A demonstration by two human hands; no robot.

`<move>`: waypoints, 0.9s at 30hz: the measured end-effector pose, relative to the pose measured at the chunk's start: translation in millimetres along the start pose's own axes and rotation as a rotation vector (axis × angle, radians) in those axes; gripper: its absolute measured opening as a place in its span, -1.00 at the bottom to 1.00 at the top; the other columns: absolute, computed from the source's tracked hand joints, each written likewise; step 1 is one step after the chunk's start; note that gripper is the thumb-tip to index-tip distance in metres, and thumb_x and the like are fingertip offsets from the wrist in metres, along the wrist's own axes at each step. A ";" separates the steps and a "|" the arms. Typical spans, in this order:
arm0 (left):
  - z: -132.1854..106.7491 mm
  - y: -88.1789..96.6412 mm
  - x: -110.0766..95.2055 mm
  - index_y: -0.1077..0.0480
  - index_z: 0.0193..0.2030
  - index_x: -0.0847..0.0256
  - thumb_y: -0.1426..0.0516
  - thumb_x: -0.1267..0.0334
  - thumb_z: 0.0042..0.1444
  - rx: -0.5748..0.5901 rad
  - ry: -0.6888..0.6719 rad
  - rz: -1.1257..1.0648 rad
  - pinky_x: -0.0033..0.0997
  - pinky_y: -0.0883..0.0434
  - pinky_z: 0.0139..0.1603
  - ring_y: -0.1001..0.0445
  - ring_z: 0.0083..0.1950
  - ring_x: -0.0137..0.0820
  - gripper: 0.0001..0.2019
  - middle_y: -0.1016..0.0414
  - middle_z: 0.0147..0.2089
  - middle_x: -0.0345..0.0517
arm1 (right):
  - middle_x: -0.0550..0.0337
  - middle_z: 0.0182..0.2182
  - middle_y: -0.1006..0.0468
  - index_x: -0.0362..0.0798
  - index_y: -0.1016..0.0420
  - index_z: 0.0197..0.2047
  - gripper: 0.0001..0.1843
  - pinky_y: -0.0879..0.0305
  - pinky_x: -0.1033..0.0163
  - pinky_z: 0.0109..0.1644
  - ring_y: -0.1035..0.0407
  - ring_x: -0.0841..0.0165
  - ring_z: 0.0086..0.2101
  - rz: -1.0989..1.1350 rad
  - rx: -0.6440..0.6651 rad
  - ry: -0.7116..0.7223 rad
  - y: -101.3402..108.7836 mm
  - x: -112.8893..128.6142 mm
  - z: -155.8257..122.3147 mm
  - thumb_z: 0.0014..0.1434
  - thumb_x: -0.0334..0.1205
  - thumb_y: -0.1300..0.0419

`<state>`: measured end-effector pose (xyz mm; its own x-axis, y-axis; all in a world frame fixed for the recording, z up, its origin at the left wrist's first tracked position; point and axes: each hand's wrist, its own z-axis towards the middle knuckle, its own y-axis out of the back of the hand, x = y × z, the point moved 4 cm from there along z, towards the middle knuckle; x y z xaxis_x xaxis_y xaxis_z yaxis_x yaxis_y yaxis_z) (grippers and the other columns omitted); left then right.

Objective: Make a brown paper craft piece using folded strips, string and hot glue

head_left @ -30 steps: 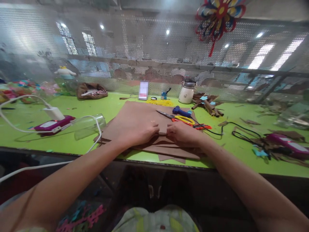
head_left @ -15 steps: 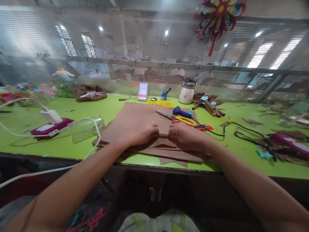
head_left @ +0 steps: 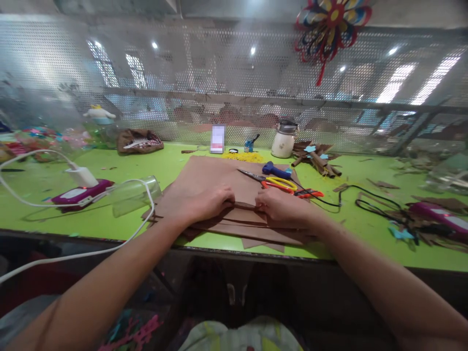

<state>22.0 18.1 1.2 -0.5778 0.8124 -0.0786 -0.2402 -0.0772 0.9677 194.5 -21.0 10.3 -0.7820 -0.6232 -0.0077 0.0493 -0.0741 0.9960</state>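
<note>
Nearest, brown paper sheets (head_left: 204, 178) lie in a slightly uneven stack by the front edge of the green counter (head_left: 120, 167), with a pointed piece (head_left: 263, 243) showing beneath. Over their front part both hands work with fingers curled: the left hand (head_left: 215, 202) pinches one end of a narrow rolled strip (head_left: 244, 205) of brown paper, the right hand (head_left: 278, 206) the other. The strip spans the gap between them; the fingertips are partly hidden.

Just past the right hand, scissors (head_left: 262, 179) with a yellow handle loop lie on the paper, blades pointing left, beside a blue tool (head_left: 276, 170). Left of the stack, a clear cup (head_left: 126, 201) lies on its side near a purple device (head_left: 75, 193) with a white plug (head_left: 83, 176).

Farther back are yellow shreds (head_left: 244, 157), a propped phone (head_left: 217, 139), a small blue bottle (head_left: 248, 146) and a white jug (head_left: 282, 144). Behind stands a perforated metal screen (head_left: 234, 73), a colourful pinwheel (head_left: 334, 17) hanging high at right.
</note>
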 end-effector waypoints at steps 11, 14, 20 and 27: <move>-2.8 3.1 -11.7 -0.35 -0.36 0.27 0.06 0.41 0.14 0.022 -0.133 0.148 -0.42 -0.25 -0.25 -0.27 -0.32 -0.41 -0.82 -0.33 -0.32 -0.08 | 0.06 -0.41 -0.48 -0.13 -0.45 -0.36 -0.84 0.01 0.30 -0.44 -0.31 0.35 -0.43 -0.193 -0.021 0.069 -0.3 12.9 -0.5 0.10 -0.25 -0.08; -6.9 0.4 -9.1 -0.34 -0.32 0.26 0.07 0.42 0.15 0.022 -0.137 0.151 -0.40 -0.26 -0.22 -0.27 -0.30 -0.39 -0.83 -0.33 -0.30 -0.07 | 0.04 -0.42 -0.49 -0.15 -0.45 -0.34 -0.80 -0.02 0.29 -0.42 -0.33 0.33 -0.43 -0.214 -0.033 0.068 0.4 17.1 -1.5 0.14 -0.25 -0.04; -9.8 3.8 -10.5 -0.34 -0.25 0.27 0.07 0.45 0.13 0.035 -0.138 0.150 -0.39 -0.25 -0.19 -0.28 -0.25 -0.38 -0.82 -0.33 -0.27 -0.06 | 0.01 -0.44 -0.50 -0.18 -0.47 -0.34 -0.78 -0.03 0.27 -0.43 -0.35 0.31 -0.44 -0.217 -0.004 0.099 -2.3 18.1 1.5 0.13 -0.28 -0.02; -8.3 10.9 -20.3 -0.34 -0.38 0.27 0.01 0.40 0.11 0.013 -0.219 0.170 -0.39 -0.23 -0.26 -0.26 -0.31 -0.37 -0.88 -0.33 -0.34 -0.07 | -0.03 -0.43 -0.47 -0.18 -0.45 -0.37 -0.73 -0.06 0.23 -0.40 -0.32 0.28 -0.46 -0.325 -0.047 0.196 -0.6 32.8 -6.6 0.16 -0.23 0.00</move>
<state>24.6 -4.1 11.3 -0.4265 0.8940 0.1370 -0.1435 -0.2164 0.9657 173.0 -46.5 8.9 -0.6278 -0.6984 -0.3436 -0.1497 -0.3248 0.9339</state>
